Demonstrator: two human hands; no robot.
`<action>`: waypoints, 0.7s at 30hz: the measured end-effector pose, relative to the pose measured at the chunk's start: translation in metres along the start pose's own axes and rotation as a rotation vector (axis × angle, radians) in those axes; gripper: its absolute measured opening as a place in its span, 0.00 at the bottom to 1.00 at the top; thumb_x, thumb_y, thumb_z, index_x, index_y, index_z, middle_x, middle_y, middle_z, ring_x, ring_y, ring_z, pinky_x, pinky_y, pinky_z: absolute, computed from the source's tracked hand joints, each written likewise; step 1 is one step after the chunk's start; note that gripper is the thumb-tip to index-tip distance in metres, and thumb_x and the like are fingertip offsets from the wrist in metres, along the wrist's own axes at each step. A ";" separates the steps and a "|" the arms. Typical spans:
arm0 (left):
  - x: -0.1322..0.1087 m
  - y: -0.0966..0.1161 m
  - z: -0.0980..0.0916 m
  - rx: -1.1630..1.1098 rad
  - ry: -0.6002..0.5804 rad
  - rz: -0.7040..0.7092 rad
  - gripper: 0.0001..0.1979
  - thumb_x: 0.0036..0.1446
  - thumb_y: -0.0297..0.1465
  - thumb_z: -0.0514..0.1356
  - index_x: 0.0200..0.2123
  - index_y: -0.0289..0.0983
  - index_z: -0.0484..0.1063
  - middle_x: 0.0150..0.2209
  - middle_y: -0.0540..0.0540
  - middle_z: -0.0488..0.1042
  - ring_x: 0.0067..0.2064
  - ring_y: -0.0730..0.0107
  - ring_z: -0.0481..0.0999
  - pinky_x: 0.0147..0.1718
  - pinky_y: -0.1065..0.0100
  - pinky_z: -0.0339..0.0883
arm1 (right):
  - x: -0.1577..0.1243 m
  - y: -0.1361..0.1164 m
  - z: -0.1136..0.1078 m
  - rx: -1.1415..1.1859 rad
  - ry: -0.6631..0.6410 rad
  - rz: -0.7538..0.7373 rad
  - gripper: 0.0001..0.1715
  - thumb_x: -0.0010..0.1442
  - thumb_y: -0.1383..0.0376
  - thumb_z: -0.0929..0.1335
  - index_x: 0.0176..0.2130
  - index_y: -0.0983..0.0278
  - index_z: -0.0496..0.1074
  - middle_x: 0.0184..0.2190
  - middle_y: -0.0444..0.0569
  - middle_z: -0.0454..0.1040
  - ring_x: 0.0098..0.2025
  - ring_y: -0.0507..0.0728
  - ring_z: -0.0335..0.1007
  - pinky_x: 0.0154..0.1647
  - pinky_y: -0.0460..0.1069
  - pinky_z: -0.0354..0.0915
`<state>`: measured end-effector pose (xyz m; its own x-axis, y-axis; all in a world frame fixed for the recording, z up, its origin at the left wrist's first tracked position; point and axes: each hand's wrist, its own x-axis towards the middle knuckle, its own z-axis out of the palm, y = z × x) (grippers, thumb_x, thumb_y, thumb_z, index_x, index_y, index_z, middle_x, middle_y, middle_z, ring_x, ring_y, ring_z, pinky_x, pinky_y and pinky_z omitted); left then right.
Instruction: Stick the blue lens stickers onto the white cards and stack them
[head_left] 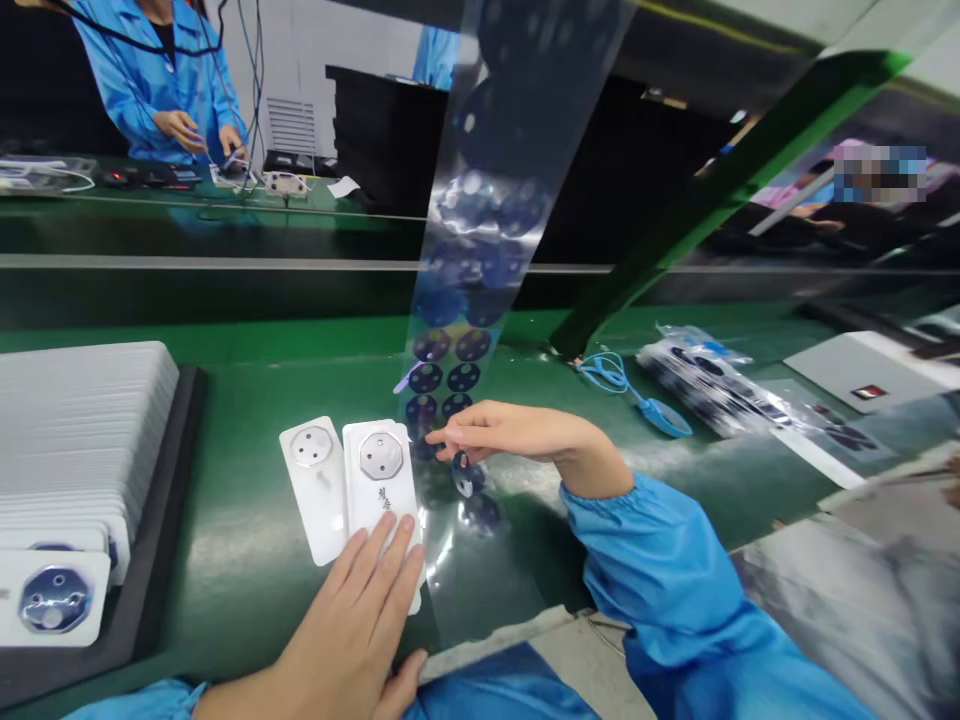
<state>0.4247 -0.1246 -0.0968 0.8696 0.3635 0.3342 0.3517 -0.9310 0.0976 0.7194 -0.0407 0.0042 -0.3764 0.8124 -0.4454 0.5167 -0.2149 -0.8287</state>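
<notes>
Our left hand lies open on two white plates, our right hand pinches clear sticker film, and a stack of plates remains at left.

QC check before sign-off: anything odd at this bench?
The clear film strip of dark round labels rises off the green bench mat instead of lying flat, curling up past the right hand.

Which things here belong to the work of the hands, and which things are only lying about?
In use:
left hand resting on a white card
second white card
right hand at a clear sheet of round stickers

Lying about:
stack of white cards on a black tray
blue wrist strap
plastic bag of stickers
</notes>
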 end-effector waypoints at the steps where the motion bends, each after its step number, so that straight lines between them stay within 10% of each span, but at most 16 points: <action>1: 0.000 0.000 0.000 0.001 0.001 0.000 0.39 0.57 0.36 0.60 0.68 0.25 0.57 0.72 0.29 0.52 0.74 0.41 0.41 0.69 0.49 0.36 | 0.000 0.000 0.000 0.045 -0.040 -0.008 0.32 0.61 0.38 0.70 0.41 0.63 0.81 0.52 0.54 0.78 0.55 0.62 0.74 0.52 0.53 0.71; 5: -0.001 -0.001 0.001 -0.005 -0.002 0.011 0.37 0.56 0.35 0.61 0.67 0.28 0.60 0.71 0.29 0.53 0.74 0.39 0.41 0.68 0.48 0.36 | 0.008 0.001 0.009 0.197 0.035 -0.144 0.22 0.59 0.48 0.76 0.40 0.63 0.82 0.56 0.53 0.76 0.60 0.61 0.69 0.61 0.53 0.63; 11: 0.000 0.000 -0.001 -0.010 -0.016 0.012 0.38 0.54 0.34 0.63 0.66 0.28 0.61 0.71 0.28 0.52 0.74 0.37 0.40 0.67 0.47 0.36 | 0.033 0.011 0.042 0.402 0.300 -0.201 0.19 0.53 0.51 0.79 0.35 0.63 0.81 0.34 0.48 0.80 0.38 0.56 0.74 0.46 0.53 0.69; 21: -0.001 0.002 -0.002 -0.027 -0.050 0.004 0.38 0.54 0.33 0.62 0.67 0.28 0.60 0.71 0.29 0.51 0.74 0.37 0.40 0.68 0.47 0.37 | 0.048 0.012 0.045 0.406 0.373 -0.328 0.13 0.54 0.58 0.77 0.38 0.62 0.79 0.35 0.47 0.80 0.38 0.56 0.76 0.45 0.53 0.71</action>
<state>0.4243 -0.1271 -0.0946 0.8874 0.3600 0.2878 0.3389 -0.9329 0.1219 0.6727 -0.0282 -0.0421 -0.1351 0.9890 -0.0600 0.0603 -0.0523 -0.9968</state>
